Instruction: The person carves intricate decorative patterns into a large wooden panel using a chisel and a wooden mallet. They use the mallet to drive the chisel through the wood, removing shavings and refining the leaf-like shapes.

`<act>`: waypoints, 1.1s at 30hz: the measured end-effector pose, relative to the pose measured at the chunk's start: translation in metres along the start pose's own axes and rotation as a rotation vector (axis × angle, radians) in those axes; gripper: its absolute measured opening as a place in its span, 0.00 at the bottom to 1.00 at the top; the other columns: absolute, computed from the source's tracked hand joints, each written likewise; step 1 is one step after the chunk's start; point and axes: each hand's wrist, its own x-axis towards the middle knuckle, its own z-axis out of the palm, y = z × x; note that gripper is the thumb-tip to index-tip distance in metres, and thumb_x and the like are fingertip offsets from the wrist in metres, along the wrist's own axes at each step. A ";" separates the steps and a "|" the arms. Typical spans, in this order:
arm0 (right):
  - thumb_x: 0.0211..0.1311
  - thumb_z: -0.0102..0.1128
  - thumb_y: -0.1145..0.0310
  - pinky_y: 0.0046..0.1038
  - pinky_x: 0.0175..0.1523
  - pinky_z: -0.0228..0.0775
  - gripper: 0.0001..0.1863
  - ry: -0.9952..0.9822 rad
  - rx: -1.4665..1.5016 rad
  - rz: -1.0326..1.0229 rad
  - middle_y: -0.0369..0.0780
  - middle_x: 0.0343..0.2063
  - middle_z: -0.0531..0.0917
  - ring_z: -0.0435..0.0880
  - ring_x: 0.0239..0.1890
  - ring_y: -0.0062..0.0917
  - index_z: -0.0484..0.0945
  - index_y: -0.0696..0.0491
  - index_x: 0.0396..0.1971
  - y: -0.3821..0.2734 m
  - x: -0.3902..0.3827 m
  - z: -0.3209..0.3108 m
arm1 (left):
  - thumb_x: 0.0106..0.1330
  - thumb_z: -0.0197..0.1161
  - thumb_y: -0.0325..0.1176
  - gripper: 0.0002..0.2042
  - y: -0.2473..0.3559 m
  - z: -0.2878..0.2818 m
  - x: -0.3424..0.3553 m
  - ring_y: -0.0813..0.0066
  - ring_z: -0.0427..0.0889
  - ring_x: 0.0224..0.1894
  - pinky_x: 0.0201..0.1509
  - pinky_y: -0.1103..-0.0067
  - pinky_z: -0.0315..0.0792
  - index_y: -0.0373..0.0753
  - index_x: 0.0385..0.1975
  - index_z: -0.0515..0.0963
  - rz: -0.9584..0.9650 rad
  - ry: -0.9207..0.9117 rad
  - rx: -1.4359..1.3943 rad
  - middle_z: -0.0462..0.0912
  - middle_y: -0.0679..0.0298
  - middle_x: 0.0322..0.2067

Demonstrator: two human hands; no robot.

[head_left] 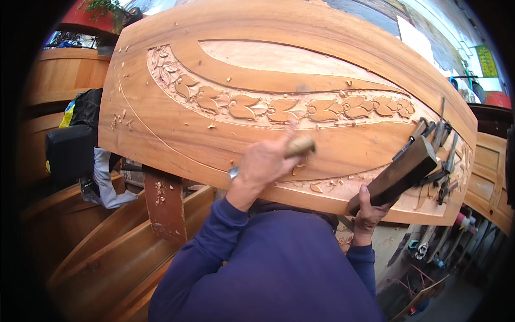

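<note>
A wooden panel [241,142] lies before me, carved with a curving band of flowers and leaves [244,106] and strewn with small shavings. My left hand [263,163], slightly blurred, grips a chisel [298,147] with a round, light handle; a bit of metal shows at its left. Its index finger points up toward the carved band. My right hand [369,210] holds a long, dark wooden mallet [399,172] over the panel's right part, beside several chisels [442,177] lying loose there.
A black padded case [67,153] and wooden panels [64,75] stand at the left, above wooden boards [112,252]. A panelled door [485,177] is at the right, with assorted tools and clutter [421,249] below. A red planter [88,16] with foliage sits at the top left.
</note>
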 end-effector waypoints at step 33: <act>0.60 0.69 0.75 0.30 0.63 0.70 0.40 0.207 -0.078 -0.291 0.42 0.59 0.74 0.77 0.55 0.27 0.61 0.58 0.72 0.007 -0.018 0.012 | 0.66 0.74 0.31 0.10 -0.018 -0.047 0.087 0.82 0.72 0.14 0.16 0.82 0.66 0.37 0.34 0.77 0.829 0.317 -1.606 0.78 0.67 0.18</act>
